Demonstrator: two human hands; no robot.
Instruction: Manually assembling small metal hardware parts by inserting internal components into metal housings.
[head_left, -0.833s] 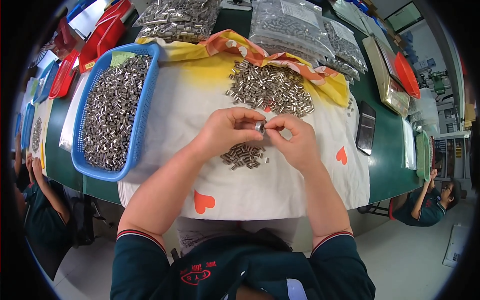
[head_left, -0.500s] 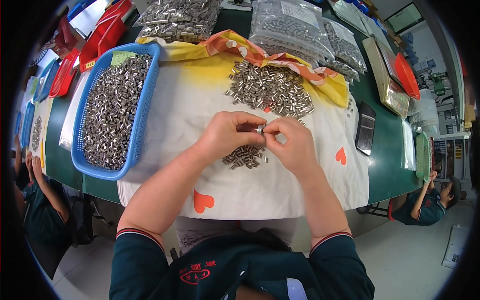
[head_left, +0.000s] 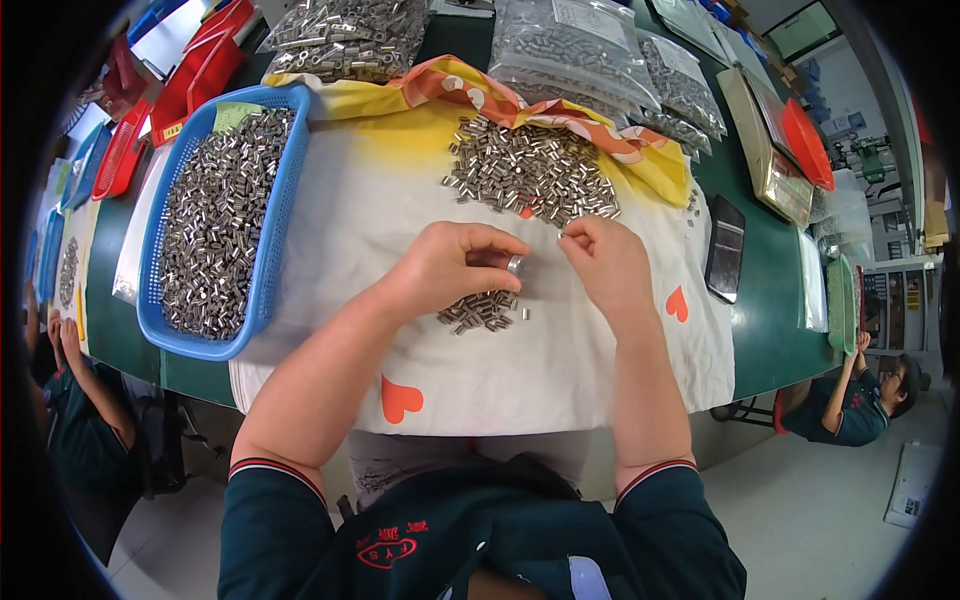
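My left hand (head_left: 447, 262) is closed over the white cloth (head_left: 330, 330), thumb and fingers gripping a short, round metal piece (head_left: 515, 265). To its right, my right hand (head_left: 608, 262) pinches a tiny shiny bit at its fingertips, probably a small metal cylinder (head_left: 560, 236). The two hands are apart. Beyond them spreads a large pile of small metal cylinders (head_left: 530, 172). Below my left hand sits a smaller heap of similar cylinders (head_left: 477, 314), partly hidden by the fingers, with one loose cylinder (head_left: 525, 314) beside it.
On the left stands a blue plastic basket (head_left: 285, 190) full of metal cylinders. Clear bags of metal parts (head_left: 570, 55) line the back, behind a yellow-orange cloth fold (head_left: 440, 85). A dark phone (head_left: 725, 250) lies on the green table at right. Co-workers sit at both sides.
My right hand has drawn away from the left, to the right and slightly up. My left hand keeps hold of the round metal piece, now more exposed.
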